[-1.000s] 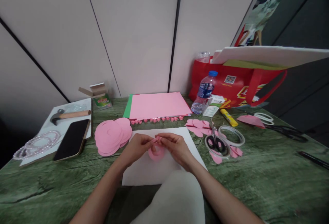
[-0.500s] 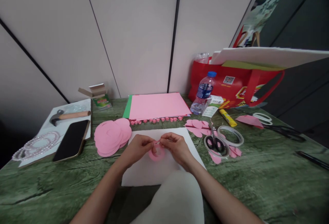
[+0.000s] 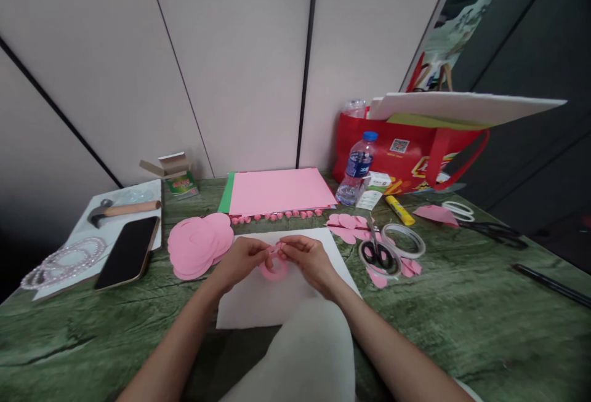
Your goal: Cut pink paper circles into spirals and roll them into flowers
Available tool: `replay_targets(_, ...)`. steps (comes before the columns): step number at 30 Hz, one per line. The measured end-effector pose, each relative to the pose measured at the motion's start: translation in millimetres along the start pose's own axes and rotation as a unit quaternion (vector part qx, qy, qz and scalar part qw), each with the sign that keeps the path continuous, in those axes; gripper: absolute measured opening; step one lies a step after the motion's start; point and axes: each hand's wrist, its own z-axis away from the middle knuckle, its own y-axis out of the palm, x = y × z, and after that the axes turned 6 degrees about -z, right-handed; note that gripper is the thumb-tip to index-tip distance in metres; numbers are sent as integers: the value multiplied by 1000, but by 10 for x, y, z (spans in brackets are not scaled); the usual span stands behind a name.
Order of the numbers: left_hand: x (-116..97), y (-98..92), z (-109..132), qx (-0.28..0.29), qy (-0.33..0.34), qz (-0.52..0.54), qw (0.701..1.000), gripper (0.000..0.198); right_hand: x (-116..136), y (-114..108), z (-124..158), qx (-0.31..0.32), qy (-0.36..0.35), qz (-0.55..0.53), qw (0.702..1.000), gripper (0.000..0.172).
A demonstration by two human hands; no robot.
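Above a white sheet (image 3: 258, 309), both my hands pinch a curled pink paper strip (image 3: 274, 273). Its loop hangs below the fingertips. My left hand (image 3: 242, 260) grips the strip's upper left part between thumb and forefinger. Close beside it, my right hand (image 3: 308, 259) is closed on the upper right part, near the strip's end. The exact finger contact is too small to make out. Left of my hands lies a pile of pink scalloped paper shapes (image 3: 198, 245). A row of small rolled pink paper buds (image 3: 277, 216) lies beyond the sheet.
Pink paper sheets (image 3: 281, 189) lie at the back. To the right are scissors (image 3: 383, 257), tape rolls (image 3: 418, 245), a glue stick (image 3: 399, 210), a water bottle (image 3: 356, 171) and a red bag (image 3: 410, 149). A phone (image 3: 127, 253), hammer (image 3: 127, 209) and bead strings (image 3: 69, 263) lie left.
The view has shifted slightly, so objects on the right appear farther left. My fingertips have changed position a little on the pink strip; both hands keep hold of it.
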Motion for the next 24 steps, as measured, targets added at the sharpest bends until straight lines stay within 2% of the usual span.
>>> replay_targets(12, 36, 47, -21, 4, 21, -33, 999, 24, -77, 21, -27, -6, -48, 57, 997, 25)
replay_targets(17, -1, 80, 1, -18, 19, -47, 999, 26, -51, 19, -22, 8, -49, 55, 997, 27)
replay_targets(24, 29, 95, 25, -17, 10, -32, 999, 29, -40, 14, 9, 21, -47, 38, 998, 34)
